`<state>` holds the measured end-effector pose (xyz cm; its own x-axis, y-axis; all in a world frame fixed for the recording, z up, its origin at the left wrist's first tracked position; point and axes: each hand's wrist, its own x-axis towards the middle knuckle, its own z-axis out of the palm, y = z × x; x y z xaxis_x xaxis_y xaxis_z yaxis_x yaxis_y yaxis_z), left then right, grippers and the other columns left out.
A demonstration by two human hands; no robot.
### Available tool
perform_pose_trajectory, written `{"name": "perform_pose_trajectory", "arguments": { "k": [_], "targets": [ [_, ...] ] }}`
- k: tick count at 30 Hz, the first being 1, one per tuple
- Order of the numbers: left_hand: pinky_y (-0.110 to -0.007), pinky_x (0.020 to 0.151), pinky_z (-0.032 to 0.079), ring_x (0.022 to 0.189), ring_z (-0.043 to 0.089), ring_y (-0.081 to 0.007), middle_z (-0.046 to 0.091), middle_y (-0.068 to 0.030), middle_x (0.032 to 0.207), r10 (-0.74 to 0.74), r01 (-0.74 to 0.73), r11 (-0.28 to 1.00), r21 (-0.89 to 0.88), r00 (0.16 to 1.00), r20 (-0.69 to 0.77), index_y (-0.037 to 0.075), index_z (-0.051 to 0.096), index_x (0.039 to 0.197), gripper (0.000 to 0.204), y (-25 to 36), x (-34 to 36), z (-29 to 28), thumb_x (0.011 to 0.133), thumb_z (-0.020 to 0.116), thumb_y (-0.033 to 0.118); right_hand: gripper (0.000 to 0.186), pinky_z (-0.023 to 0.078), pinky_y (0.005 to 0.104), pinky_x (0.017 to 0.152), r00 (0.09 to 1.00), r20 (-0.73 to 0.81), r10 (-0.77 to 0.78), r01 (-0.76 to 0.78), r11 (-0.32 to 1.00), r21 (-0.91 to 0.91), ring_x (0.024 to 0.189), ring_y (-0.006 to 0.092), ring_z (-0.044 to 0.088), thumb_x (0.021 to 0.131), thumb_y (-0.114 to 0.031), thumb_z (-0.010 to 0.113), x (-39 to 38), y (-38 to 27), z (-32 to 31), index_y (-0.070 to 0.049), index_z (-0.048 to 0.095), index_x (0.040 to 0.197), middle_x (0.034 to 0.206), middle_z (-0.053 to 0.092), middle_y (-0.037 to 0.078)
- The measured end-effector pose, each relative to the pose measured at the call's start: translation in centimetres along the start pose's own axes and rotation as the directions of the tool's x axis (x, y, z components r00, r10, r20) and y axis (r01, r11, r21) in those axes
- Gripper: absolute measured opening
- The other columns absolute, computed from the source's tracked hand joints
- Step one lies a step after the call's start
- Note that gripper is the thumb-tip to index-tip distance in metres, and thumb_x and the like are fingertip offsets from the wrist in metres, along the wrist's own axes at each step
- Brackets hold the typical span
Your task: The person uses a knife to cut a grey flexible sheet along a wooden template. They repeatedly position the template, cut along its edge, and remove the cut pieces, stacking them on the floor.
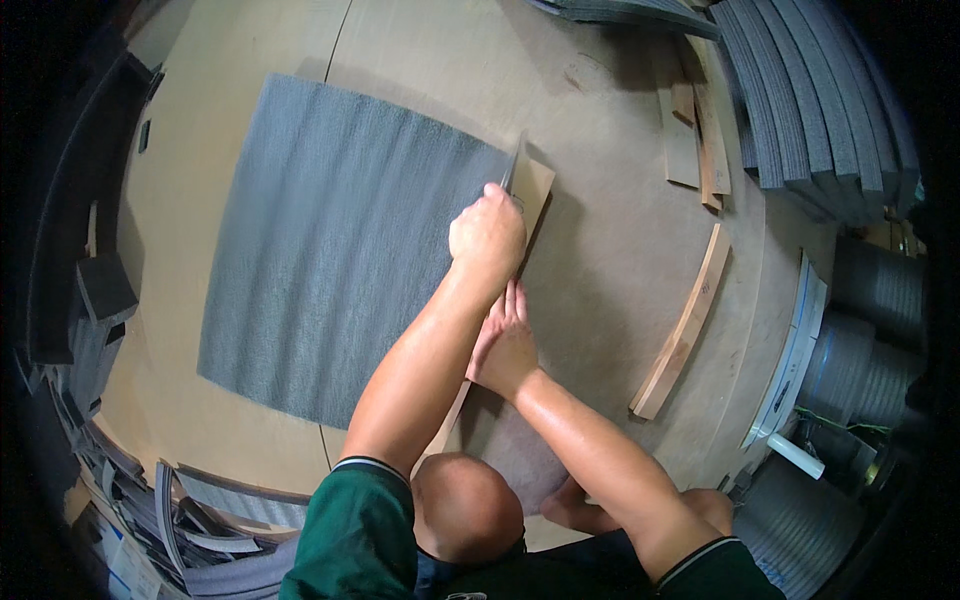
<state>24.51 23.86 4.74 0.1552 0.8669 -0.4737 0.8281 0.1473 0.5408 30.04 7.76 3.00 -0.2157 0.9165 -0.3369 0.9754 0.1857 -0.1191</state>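
Note:
My left hand [486, 228] is closed round a long-bladed knife [514, 158], its blade pointing away from me along the right edge of a grey foam sheet [325, 240]. My right hand [505, 340] lies nearer me, fingers extended and pressed on a long wooden board [535, 195] beside that same edge. The knife's handle is mostly hidden in my fist. The foam sheet lies flat with faint ripples, and the board runs along its right side, partly covered by my hands and forearms.
A loose wooden strip [680, 320] lies to the right, with more wood pieces [712, 150] behind it. Stacked foam slabs [810, 100] fill the back right. Foam rolls [840, 370] and a white tube [795, 455] are at the right; dark foam offcuts [105, 290] line the left. My knees are below.

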Motion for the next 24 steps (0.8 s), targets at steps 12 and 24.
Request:
{"name": "perform_pose_trajectory", "arguments": {
  "k": [12, 24],
  "targets": [
    [-0.054, 0.08, 0.063, 0.091, 0.078, -0.045, 0.077, -0.03, 0.091, -0.049, 0.048, 0.999, 0.012, 0.996, 0.07, -0.003, 0.058, 0.108, 0.023, -6.3, -8.8, 2.2, 0.106, 0.053, 0.02, 0.144, 0.003, 0.059, 0.134, 0.977, 0.197, 0.075, -0.057, 0.994, -0.094, 0.164, 0.0476, 0.012, 0.066, -0.064, 0.09, 0.4, -0.8, -2.0, 0.008, 0.017, 0.167, 0.173, 0.017, 0.035],
    [-0.061, 0.066, 0.058, 0.076, 0.073, -0.0512, 0.073, -0.0297, 0.08, -0.201, 0.178, 0.979, 0.099, 0.922, 0.33, 0.002, 0.045, 0.106, 0.026, -19.3, -31.8, 4.2, 0.11, 0.052, 0.027, 0.153, 0.013, 0.0664, 0.131, 0.949, 0.286, 0.13, -0.061, 0.969, -0.239, 0.164, 0.041, 0.02, 0.063, -0.074, 0.091, 0.6, -2.0, -3.8, 0.007, 0.015, 0.168, 0.173, 0.022, 0.032]
  ]
}}
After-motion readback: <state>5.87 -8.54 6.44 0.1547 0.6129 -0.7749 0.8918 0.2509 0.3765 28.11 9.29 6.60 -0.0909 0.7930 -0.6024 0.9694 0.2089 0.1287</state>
